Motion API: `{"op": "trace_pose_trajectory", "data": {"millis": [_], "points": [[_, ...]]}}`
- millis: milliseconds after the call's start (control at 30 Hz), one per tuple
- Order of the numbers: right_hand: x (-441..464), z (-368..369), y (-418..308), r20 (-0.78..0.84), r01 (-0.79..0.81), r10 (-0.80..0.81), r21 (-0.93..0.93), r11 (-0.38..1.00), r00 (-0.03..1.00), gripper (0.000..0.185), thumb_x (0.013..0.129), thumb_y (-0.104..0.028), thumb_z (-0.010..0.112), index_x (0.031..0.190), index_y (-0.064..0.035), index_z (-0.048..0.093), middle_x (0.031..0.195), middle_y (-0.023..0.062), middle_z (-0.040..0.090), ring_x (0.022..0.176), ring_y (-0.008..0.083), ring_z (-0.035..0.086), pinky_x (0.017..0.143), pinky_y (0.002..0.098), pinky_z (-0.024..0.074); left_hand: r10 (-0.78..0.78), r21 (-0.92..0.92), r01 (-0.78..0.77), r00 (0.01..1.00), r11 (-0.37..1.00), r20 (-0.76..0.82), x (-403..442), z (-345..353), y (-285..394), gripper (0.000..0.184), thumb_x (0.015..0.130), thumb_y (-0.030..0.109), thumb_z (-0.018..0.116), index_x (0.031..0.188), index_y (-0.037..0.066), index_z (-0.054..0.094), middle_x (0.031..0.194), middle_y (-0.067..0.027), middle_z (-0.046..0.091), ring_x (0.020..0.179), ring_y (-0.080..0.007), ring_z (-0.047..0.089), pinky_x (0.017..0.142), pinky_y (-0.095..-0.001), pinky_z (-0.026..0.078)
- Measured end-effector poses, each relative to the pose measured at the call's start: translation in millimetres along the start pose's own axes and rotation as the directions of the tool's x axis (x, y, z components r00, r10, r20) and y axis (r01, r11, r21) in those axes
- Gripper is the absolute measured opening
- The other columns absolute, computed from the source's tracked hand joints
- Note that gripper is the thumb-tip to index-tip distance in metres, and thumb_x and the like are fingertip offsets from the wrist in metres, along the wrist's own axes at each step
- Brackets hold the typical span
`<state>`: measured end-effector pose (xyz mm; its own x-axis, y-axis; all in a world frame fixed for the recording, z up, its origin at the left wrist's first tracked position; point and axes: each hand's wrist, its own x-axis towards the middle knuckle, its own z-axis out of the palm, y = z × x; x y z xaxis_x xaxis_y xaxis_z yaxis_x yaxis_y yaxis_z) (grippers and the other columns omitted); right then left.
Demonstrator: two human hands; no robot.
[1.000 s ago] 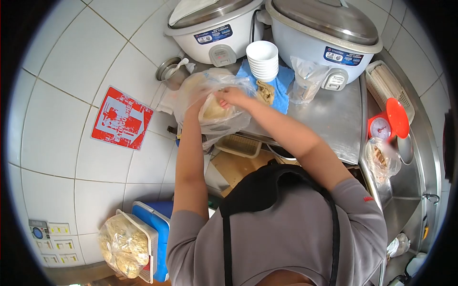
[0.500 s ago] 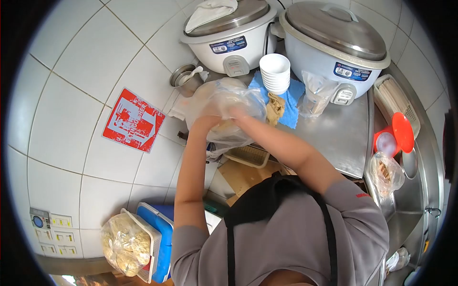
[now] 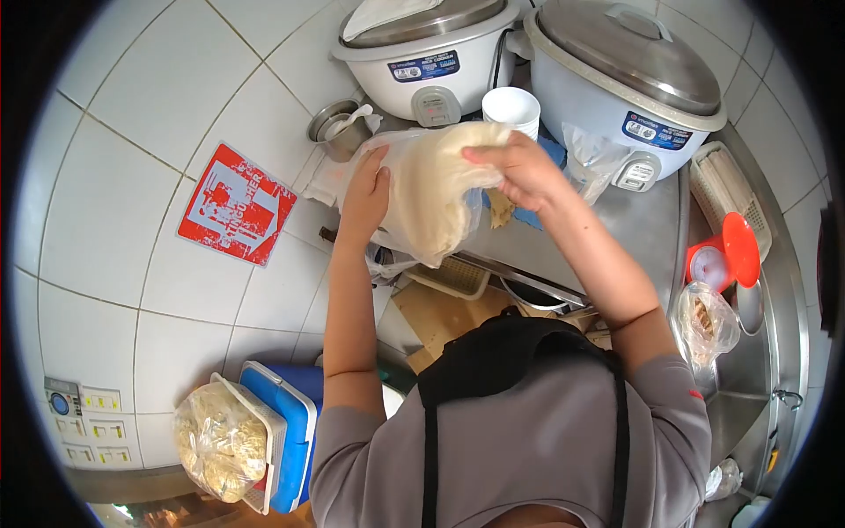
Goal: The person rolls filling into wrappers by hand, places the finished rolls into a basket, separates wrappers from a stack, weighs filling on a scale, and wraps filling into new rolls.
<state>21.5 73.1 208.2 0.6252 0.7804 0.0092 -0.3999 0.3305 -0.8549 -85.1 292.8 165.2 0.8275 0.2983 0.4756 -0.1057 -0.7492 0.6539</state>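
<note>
In front of me a clear plastic bag [image 3: 363, 151] is held up, with a pale, cream-coloured, soft dough-like mass [image 3: 431, 198] bulging from it. What exactly the mass is, I cannot tell. My left hand [image 3: 366, 198] grips the bag's left side, thumb towards me. With my right hand [image 3: 519, 169] I pinch the upper right end of the pale mass between thumb and fingers, stretching it towards the right. White stacked bowls [image 3: 512, 107] stand just behind my right hand, partly hidden. Close to the left hand is a metal pot [image 3: 343, 134] with a white spoon.
Two large rice cookers, one white [image 3: 426, 70] and one bluish [image 3: 616, 88], stand at the back. A steel counter [image 3: 607, 242] extends right, with a red scale [image 3: 726, 255] and bagged food [image 3: 707, 321] beyond. Lower left are a blue cooler [image 3: 277, 422] and a bag of noodle-like food [image 3: 220, 440].
Both hands were inside the bag; now they are apart. The pale mass has come up into view, its end drawn right by my right hand, while my left hand has shifted onto the bag's side.
</note>
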Motion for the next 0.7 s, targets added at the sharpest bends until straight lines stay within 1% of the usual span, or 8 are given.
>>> {"op": "trace_pose_trajectory", "data": {"millis": [167, 267, 300, 333, 367, 467, 567, 700], "points": [[-22, -5, -35, 0.037, 0.031, -0.030, -0.024, 0.999, 0.999, 0.032, 0.080, -0.005, 0.063, 0.110, 0.0045, 0.054, 0.102, 0.0123, 0.062, 0.090, 0.0184, 0.063, 0.078, 0.0289, 0.0520, 0.145, 0.605, -0.053, 0.984, 0.795, -0.104, -26, 9, -15, 0.035, 0.083, 0.010, 0.052, 0.117, 0.001, 0.054, 0.122, -0.0218, 0.049, 0.114, -0.0314, 0.047, 0.096, -0.0361, 0.036], [-26, -1, -42, 0.017, 0.084, -0.084, 0.031, 0.996, 0.996, 0.026, 0.081, -0.002, 0.061, 0.105, 0.0066, 0.056, 0.099, 0.0138, 0.063, 0.087, 0.0192, 0.064, 0.076, 0.0283, 0.0529, -0.186, 0.455, 0.067, 0.957, 0.888, 0.222, -53, 20, -10, 0.039, 0.086, 0.024, 0.053, 0.119, 0.004, 0.053, 0.117, -0.0194, 0.053, 0.109, -0.0297, 0.050, 0.094, -0.0386, 0.038], [-26, -1, -44, 0.029, 0.081, -0.082, 0.024, 0.996, 0.996, 0.026, 0.081, -0.002, 0.061, 0.105, 0.0067, 0.056, 0.099, 0.0140, 0.063, 0.087, 0.0193, 0.064, 0.076, 0.0282, 0.0529, -0.317, 0.087, 0.305, 0.914, 0.948, 0.254, -51, 28, -5, 0.042, 0.086, 0.029, 0.053, 0.120, 0.004, 0.051, 0.117, -0.0181, 0.053, 0.109, -0.0288, 0.050, 0.094, -0.0386, 0.038], [-25, -1, -44, 0.041, 0.076, -0.076, 0.018, 0.997, 0.996, 0.026, 0.082, -0.002, 0.061, 0.105, 0.0067, 0.056, 0.099, 0.0142, 0.063, 0.086, 0.0193, 0.064, 0.076, 0.0282, 0.0530, -0.416, -0.282, 0.511, 0.846, 0.812, 0.334, -50, 41, 3, 0.045, 0.087, 0.033, 0.052, 0.122, 0.005, 0.050, 0.117, -0.0169, 0.054, 0.110, -0.0278, 0.050, 0.094, -0.0386, 0.038], [-26, -1, -44, 0.052, 0.067, -0.068, 0.013, 0.998, 0.996, 0.026, 0.082, -0.002, 0.061, 0.106, 0.0068, 0.056, 0.099, 0.0144, 0.063, 0.086, 0.0194, 0.064, 0.076, 0.0281, 0.0531, -0.461, -0.577, 0.642, 0.766, 0.505, 0.448, -50, 50, 8, 0.048, 0.088, 0.038, 0.051, 0.123, 0.006, 0.049, 0.117, -0.0156, 0.054, 0.110, -0.0269, 0.051, 0.095, -0.0387, 0.038], [-32, 1, -47, 0.069, 0.065, -0.062, -0.029, 0.997, 0.996, 0.032, 0.081, -0.005, 0.062, 0.109, 0.0054, 0.053, 0.102, 0.0129, 0.061, 0.090, 0.0198, 0.063, 0.079, 0.0294, 0.0516, -0.248, -0.691, 0.620, 0.651, -0.371, 0.718, -32, 63, 7, 0.051, 0.089, 0.041, 0.049, 0.123, 0.003, 0.047, 0.116, -0.0107, 0.057, 0.106, -0.0244, 0.055, 0.091, -0.0374, 0.044], [-51, 6, -61, 0.041, 0.131, -0.130, -0.041, 0.991, 0.991, 0.035, 0.079, -0.006, 0.064, 0.110, 0.0048, 0.053, 0.101, 0.0115, 0.062, 0.088, 0.0186, 0.063, 0.078, 0.0291, 0.0514, -0.182, -0.796, 0.549, 0.781, -0.256, 0.598, -17, 74, 25, 0.045, 0.089, 0.034, 0.051, 0.122, 0.003, 0.048, 0.112, -0.0100, 0.059, 0.101, -0.0213, 0.058, 0.089, -0.0347, 0.047], [-83, 7, -98, -0.087, 0.381, -0.390, -0.099, 0.919, 0.917, 0.029, 0.080, -0.009, 0.063, 0.104, 0.0054, 0.057, 0.094, 0.0119, 0.064, 0.080, 0.0157, 0.064, 0.065, 0.0259, 0.0534, -0.232, -0.860, 0.505, 0.831, -0.068, 0.506, 18, 27, 83, 0.039, 0.088, 0.027, 0.055, 0.117, 0.002, 0.052, 0.108, -0.0091, 0.061, 0.095, -0.0184, 0.061, 0.085, -0.0329, 0.049]]}}
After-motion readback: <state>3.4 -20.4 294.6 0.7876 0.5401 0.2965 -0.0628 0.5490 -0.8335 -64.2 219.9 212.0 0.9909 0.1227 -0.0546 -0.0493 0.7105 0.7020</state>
